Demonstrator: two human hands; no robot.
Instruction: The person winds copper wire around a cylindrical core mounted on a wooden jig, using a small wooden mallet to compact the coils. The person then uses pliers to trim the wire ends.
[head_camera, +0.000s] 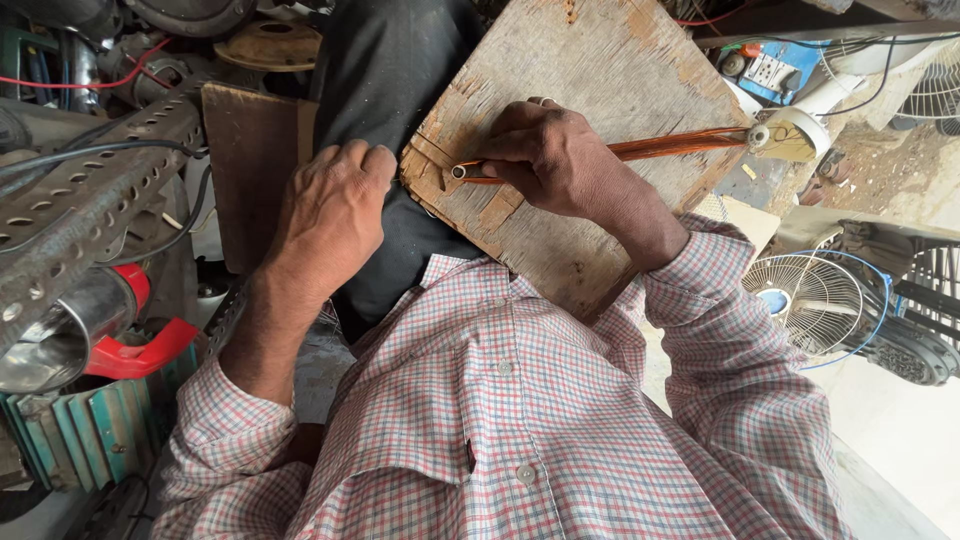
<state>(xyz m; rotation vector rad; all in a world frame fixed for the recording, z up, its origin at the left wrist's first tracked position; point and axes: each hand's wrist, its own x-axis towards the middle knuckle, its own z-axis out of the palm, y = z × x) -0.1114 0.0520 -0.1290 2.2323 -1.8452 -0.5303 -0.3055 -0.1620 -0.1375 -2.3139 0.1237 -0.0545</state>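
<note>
My right hand (560, 160) lay on the worn wooden board (600, 80) that rested across my lap. Its fingers (520, 150) were curled and pressed together around a bundle of copper wire (680, 146), pinching it near its looped end (462, 171), which poked out just beyond my fingertips at the board's chipped edge. From the back of that hand the bundle ran straight away across the board to a pale plastic piece (790, 135) at the far edge, well apart from the fingers.

My left hand (330, 215) sat off the board, just beside its chipped corner, resting on my dark trouser leg (385, 70). Its fingers (362, 160) were folded into a loose fist and held nothing that I could see.

Beyond the left knuckles stood a darker wooden panel (245, 170). Further out on that side lay a perforated metal angle bar (90, 200), a shiny metal tube (60, 335) and a red part (140, 350). Out past my right wrist stood a small fan with a wire guard (815, 305). My checked shirt sleeves (720, 290) were rolled back at both wrists.
</note>
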